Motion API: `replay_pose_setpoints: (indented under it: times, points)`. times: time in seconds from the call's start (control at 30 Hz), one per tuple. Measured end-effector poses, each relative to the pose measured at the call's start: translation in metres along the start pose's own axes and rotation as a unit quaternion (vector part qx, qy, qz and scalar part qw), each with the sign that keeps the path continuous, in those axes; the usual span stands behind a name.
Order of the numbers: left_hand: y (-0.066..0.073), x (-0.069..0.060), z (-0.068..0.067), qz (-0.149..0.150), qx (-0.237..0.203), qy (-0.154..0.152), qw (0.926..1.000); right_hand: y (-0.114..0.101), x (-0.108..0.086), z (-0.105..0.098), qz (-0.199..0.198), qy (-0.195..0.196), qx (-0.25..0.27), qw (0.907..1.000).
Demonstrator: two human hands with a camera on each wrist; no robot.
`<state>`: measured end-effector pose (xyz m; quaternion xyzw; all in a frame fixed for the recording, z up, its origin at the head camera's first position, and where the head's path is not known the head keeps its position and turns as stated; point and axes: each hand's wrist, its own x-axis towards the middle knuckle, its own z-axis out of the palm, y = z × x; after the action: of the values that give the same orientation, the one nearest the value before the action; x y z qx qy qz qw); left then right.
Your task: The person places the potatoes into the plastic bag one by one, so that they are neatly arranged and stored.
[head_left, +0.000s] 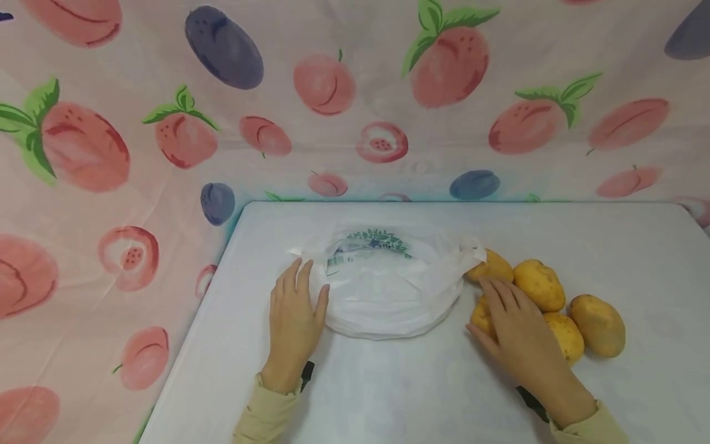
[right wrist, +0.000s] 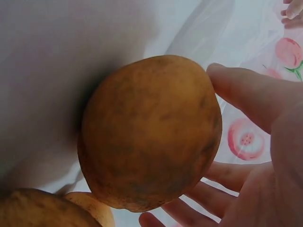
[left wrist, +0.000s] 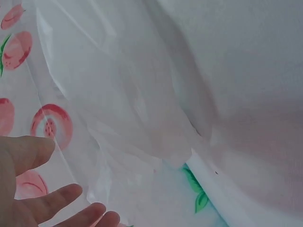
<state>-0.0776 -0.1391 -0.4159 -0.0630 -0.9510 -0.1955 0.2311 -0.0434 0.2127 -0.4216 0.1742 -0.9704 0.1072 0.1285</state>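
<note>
A white plastic bag [head_left: 388, 302] with a green and blue print lies flat on the white table; it also spans the left wrist view [left wrist: 128, 85]. My left hand [head_left: 294, 314] rests at its left edge, fingers spread and holding nothing [left wrist: 42, 203]. To the right of the bag, my right hand [head_left: 524, 333] has its thumb and fingers around a yellow-brown potato [head_left: 481, 316]. The right wrist view shows that potato [right wrist: 151, 132] between the thumb and the fingers of the hand [right wrist: 265, 179]. The bag's right handle touches another potato [head_left: 492, 267].
More potatoes lie close around my right hand: one behind it [head_left: 539, 285], one partly under it [head_left: 566, 336], one farther right [head_left: 598, 325]. The white table [head_left: 388, 394] ends at a fruit-patterned cloth [head_left: 333, 148] at the back and left.
</note>
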Motion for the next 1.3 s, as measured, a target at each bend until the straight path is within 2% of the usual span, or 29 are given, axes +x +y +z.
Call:
replay_pose_setpoints:
  times: [0.23, 0.4, 0.53, 0.77, 1.0, 1.3]
  points:
    - [-0.007, 0.006, -0.001, -0.038, -0.019, -0.014, 0.9990, 0.001, 0.000, -0.001, 0.003, -0.017, 0.015, 0.9997]
    - [-0.013, 0.009, 0.003, -0.061, -0.029, -0.024, 0.9974, 0.001, -0.001, -0.003, 0.021, -0.043, 0.021, 0.9986]
    - [-0.016, 0.011, 0.005, -0.082, -0.050, -0.040, 0.9945, 0.001, -0.002, -0.004, 0.031, -0.047, 0.026, 0.9981]
    - [-0.018, 0.012, 0.009, -0.127, -0.089, -0.075, 0.9851, 0.001, -0.003, -0.007, 0.056, -0.066, 0.052, 0.9949]
    - [-0.021, 0.013, 0.010, -0.161, -0.132, -0.104, 0.9726, 0.002, -0.003, -0.010, 0.062, -0.070, 0.058, 0.9940]
    - [-0.026, 0.014, 0.016, -0.183, -0.170, -0.112, 0.9618, 0.003, 0.000, -0.011, 0.068, -0.078, 0.062, 0.9926]
